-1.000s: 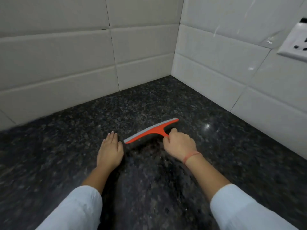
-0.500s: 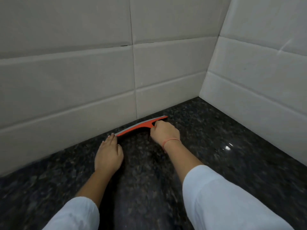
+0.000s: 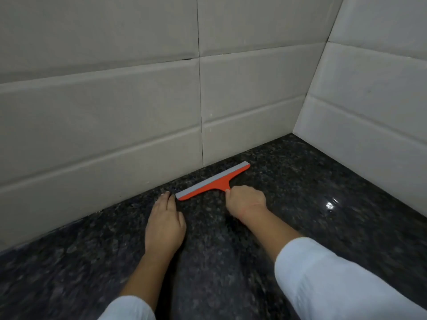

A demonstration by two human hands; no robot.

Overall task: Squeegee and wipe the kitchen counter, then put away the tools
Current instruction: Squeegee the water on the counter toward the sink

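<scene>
At the foot of the back wall (image 3: 115, 116), squeegee (image 3: 213, 181): orange body with a grey blade strip, lying on the counter (image 3: 300, 176); blade runs nearly parallel to the wall, just short of it; handle points toward the person
Right hand (image 3: 246, 199): fingers curled round the squeegee's handle, hiding most of it; knuckles up
Left hand (image 3: 165, 227): flat on the counter, palm down, fingers straight and together, holding nothing; fingertips just beside the blade's left end, contact unclear
Counter: dark speckled stone, glossy; a bright glint (image 3: 330, 205) right of the hands
Walls: pale rectangular tiles; the right wall (image 3: 369, 100) meets the back wall in a corner beyond the squeegee's right end
Sleeves (image 3: 335, 280): white, on both forearms
</scene>
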